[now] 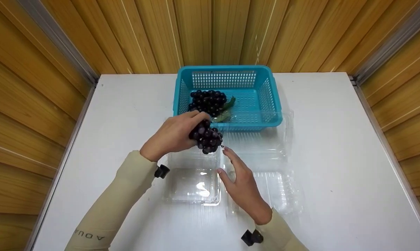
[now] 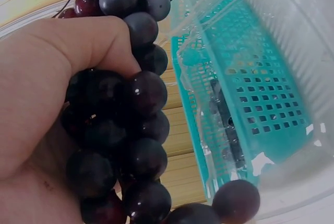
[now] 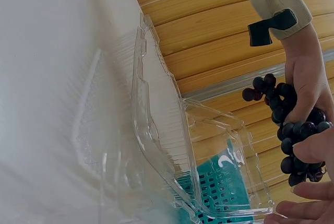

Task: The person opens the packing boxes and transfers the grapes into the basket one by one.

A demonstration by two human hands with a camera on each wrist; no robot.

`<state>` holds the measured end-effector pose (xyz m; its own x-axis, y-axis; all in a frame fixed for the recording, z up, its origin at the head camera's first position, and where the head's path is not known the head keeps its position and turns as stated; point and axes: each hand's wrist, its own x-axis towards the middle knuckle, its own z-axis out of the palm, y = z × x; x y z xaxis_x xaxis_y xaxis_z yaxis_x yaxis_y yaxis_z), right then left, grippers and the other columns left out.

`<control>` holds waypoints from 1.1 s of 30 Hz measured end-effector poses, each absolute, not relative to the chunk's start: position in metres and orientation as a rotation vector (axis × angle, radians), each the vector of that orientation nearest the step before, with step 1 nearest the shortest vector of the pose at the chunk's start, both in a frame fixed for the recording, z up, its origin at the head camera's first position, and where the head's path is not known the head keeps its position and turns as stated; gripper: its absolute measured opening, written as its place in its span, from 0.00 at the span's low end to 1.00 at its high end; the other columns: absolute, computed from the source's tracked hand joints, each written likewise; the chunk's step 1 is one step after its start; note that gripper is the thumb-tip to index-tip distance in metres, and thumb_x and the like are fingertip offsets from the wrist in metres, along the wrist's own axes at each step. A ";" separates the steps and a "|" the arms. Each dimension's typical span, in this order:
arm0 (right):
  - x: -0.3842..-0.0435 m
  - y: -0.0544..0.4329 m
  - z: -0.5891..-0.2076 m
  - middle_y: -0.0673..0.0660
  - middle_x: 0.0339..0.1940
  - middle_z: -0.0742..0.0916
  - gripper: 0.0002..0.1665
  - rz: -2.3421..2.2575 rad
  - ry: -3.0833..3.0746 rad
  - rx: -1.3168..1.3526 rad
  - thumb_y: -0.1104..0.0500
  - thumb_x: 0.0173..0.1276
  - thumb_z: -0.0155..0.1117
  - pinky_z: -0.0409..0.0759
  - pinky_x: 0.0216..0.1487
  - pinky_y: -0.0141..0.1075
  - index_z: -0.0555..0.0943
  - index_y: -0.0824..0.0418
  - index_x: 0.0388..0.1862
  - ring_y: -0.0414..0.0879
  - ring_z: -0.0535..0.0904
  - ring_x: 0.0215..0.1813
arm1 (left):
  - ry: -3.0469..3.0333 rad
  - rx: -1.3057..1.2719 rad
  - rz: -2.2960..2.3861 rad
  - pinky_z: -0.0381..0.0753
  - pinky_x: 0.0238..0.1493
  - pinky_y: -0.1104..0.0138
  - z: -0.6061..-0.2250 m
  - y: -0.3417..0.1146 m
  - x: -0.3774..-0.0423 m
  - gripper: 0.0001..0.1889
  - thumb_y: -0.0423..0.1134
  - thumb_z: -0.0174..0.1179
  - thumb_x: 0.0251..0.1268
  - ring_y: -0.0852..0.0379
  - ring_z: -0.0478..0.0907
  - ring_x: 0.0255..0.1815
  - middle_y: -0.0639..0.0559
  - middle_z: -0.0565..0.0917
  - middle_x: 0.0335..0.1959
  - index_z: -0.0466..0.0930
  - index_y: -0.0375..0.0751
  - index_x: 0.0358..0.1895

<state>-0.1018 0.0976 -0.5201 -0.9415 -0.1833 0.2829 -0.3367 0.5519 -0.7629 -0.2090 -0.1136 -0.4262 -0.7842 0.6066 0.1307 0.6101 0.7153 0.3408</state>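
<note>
A bunch of dark purple grapes (image 1: 208,137) hangs over the clear plastic boxes, gripped by my left hand (image 1: 176,131). In the left wrist view the thumb presses over the grapes (image 2: 146,151), and part of the bunch is hidden by the hand. My right hand (image 1: 244,186) is just below and right of the bunch, thumb and forefinger spread apart, the forefinger tip right at its lower end. Beneath the hands, two clear plastic clamshell boxes stand side by side with lids raised: the left box (image 1: 192,184) and the right box (image 1: 274,190).
A blue perforated basket (image 1: 275,104) stands behind the boxes, with another bunch of dark grapes (image 1: 208,99) and a green leaf (image 1: 229,104) inside. A transparent lid (image 1: 258,143) overlaps its front. Wood-patterned walls (image 1: 227,31) surround the white table (image 1: 335,157).
</note>
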 end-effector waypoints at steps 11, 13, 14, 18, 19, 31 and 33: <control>-0.101 0.098 -0.520 0.55 0.73 0.72 0.31 1.380 -2.639 0.401 0.53 0.69 0.62 0.68 0.70 0.47 0.68 0.60 0.69 0.48 0.67 0.74 | -2.860 -1.043 -0.582 0.80 0.56 0.51 -0.419 -0.107 -0.218 0.30 0.37 0.72 0.52 0.51 0.78 0.53 0.50 0.81 0.53 0.71 0.54 0.59; -0.101 0.099 -0.520 0.54 0.73 0.71 0.32 1.379 -2.645 0.395 0.53 0.70 0.62 0.68 0.70 0.47 0.68 0.59 0.70 0.48 0.66 0.74 | -2.852 -1.045 -0.589 0.80 0.56 0.52 -0.418 -0.105 -0.220 0.29 0.37 0.72 0.52 0.51 0.78 0.52 0.50 0.81 0.52 0.71 0.53 0.59; -0.101 0.099 -0.521 0.53 0.73 0.71 0.32 1.381 -2.646 0.394 0.52 0.70 0.62 0.67 0.71 0.47 0.67 0.59 0.70 0.48 0.67 0.74 | -2.851 -1.044 -0.591 0.80 0.57 0.52 -0.417 -0.105 -0.221 0.29 0.37 0.72 0.52 0.51 0.78 0.52 0.50 0.81 0.52 0.71 0.53 0.59; -0.101 0.100 -0.521 0.54 0.73 0.71 0.32 1.386 -2.643 0.397 0.52 0.70 0.61 0.67 0.71 0.48 0.67 0.59 0.70 0.48 0.67 0.73 | -2.867 -1.028 -0.590 0.78 0.59 0.50 -0.414 -0.102 -0.226 0.30 0.37 0.72 0.53 0.50 0.77 0.55 0.49 0.80 0.56 0.71 0.53 0.60; -0.101 0.100 -0.522 0.54 0.73 0.71 0.32 1.388 -2.642 0.399 0.52 0.70 0.61 0.67 0.70 0.48 0.67 0.59 0.70 0.48 0.67 0.73 | -2.875 -1.022 -0.589 0.77 0.60 0.50 -0.414 -0.102 -0.228 0.31 0.37 0.72 0.53 0.50 0.77 0.56 0.50 0.79 0.57 0.70 0.54 0.61; -0.101 0.101 -0.522 0.55 0.73 0.71 0.37 1.406 -2.649 0.384 0.54 0.70 0.61 0.73 0.66 0.45 0.61 0.59 0.74 0.49 0.69 0.72 | -2.914 -0.985 -0.628 0.73 0.63 0.46 -0.402 -0.090 -0.243 0.31 0.40 0.71 0.54 0.50 0.74 0.60 0.50 0.77 0.60 0.69 0.56 0.62; -0.101 0.101 -0.522 0.55 0.73 0.71 0.37 1.405 -2.648 0.385 0.54 0.70 0.61 0.73 0.66 0.46 0.61 0.59 0.74 0.50 0.69 0.71 | -2.904 -0.988 -0.631 0.73 0.63 0.46 -0.400 -0.088 -0.245 0.31 0.39 0.71 0.54 0.50 0.74 0.60 0.50 0.78 0.60 0.69 0.55 0.62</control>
<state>-0.1010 0.1007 -0.5221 -0.9606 -0.1670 0.2220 -0.2774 0.5370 -0.7967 -0.2450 -0.0881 -0.3997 -0.8010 0.5830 0.1360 0.5868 0.7198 0.3709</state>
